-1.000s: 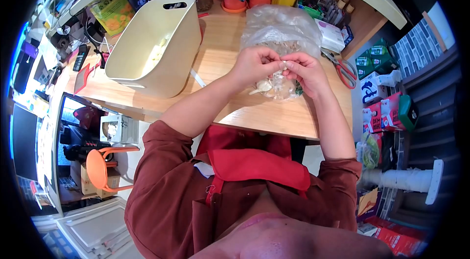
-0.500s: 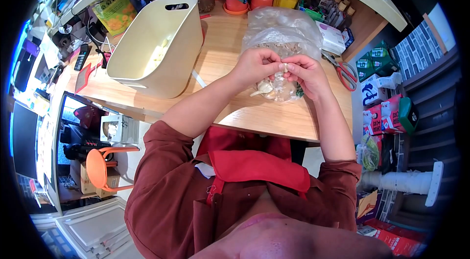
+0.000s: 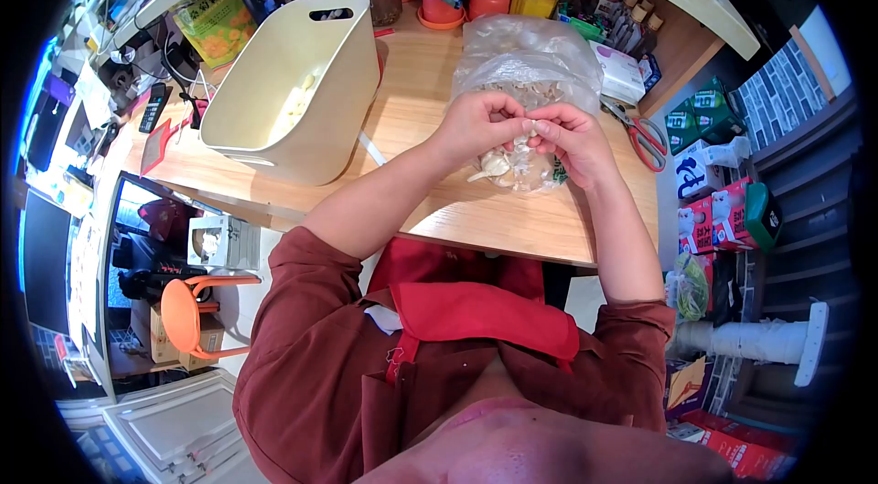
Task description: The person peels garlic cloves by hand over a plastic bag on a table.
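Note:
My left hand (image 3: pixel 485 125) and my right hand (image 3: pixel 576 138) meet above the table, thumbs and fingertips pinched together on a small garlic clove (image 3: pixel 532 128). Most of the clove is covered by my fingers. Right below them, garlic pieces with papery skins (image 3: pixel 494 164) lie on the near part of a clear plastic bag (image 3: pixel 526 54). More garlic and loose skins show through the bag. To the left stands a tall cream bin (image 3: pixel 338 137), with several pale peeled cloves (image 3: pixel 297 105) inside it.
Red-handled scissors (image 3: pixel 647 141) rest at the table's right edge. Behind the bag are orange pots (image 3: pixel 442 9), small corked bottles (image 3: pixel 631 22) and a white box (image 3: pixel 617 73) under the shelf. A yellow pouch (image 3: pixel 215 22) stands behind the bin; a black remote (image 3: pixel 155 107) lies far left.
Both hands stay in nearly the same place. My fingers have closed a little further over the clove, so less of it shows now.

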Demonstrator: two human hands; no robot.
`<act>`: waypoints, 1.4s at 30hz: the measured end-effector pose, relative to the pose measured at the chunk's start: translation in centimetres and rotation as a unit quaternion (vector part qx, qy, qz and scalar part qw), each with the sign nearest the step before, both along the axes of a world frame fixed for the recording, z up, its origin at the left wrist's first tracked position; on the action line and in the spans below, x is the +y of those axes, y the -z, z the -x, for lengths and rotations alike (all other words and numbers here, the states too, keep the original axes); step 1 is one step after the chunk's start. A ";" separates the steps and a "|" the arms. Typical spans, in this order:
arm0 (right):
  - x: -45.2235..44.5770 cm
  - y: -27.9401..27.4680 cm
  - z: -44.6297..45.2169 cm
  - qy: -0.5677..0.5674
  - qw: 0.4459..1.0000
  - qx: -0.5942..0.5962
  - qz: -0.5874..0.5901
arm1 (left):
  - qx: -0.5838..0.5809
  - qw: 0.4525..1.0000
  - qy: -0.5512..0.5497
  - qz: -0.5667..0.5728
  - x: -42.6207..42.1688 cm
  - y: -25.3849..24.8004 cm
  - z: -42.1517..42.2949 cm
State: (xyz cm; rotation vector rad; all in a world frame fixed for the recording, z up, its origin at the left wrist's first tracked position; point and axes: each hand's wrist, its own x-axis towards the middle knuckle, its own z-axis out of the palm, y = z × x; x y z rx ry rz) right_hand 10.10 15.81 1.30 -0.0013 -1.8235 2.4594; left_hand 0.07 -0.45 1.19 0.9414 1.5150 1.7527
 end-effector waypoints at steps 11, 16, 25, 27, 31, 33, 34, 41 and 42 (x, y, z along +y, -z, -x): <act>0.0 0.0 0.0 0.005 1.000 -0.003 0.012 | -0.004 1.000 0.002 0.000 0.0 0.2 0.2; 0.0 0.0 0.0 0.001 1.000 0.001 0.019 | -0.008 1.000 0.007 -0.014 0.0 0.2 0.1; -0.1 -0.1 0.1 0.007 1.000 0.000 0.014 | 0.002 1.000 0.002 -0.003 0.2 0.1 -0.1; -0.1 -0.1 0.1 0.011 1.000 -0.001 0.012 | 0.019 1.000 -0.011 0.017 0.2 0.2 0.1; -0.2 -0.2 0.0 0.027 0.999 -0.010 0.014 | 0.032 0.998 -0.044 0.024 0.3 0.1 -0.3; -0.5 -0.2 0.1 0.025 1.000 0.001 0.003 | 0.030 0.998 -0.054 0.007 0.6 0.6 -0.1; -0.5 -0.2 0.1 0.026 1.000 0.006 -0.003 | 0.028 0.998 -0.058 -0.001 0.7 0.9 -0.1; 0.3 0.2 0.3 -0.009 0.999 0.030 0.026 | 0.026 0.998 -0.059 0.001 0.5 0.1 -0.3; 0.3 0.2 0.3 -0.010 0.999 0.030 0.029 | 0.035 0.998 -0.059 -0.003 0.5 0.2 -0.3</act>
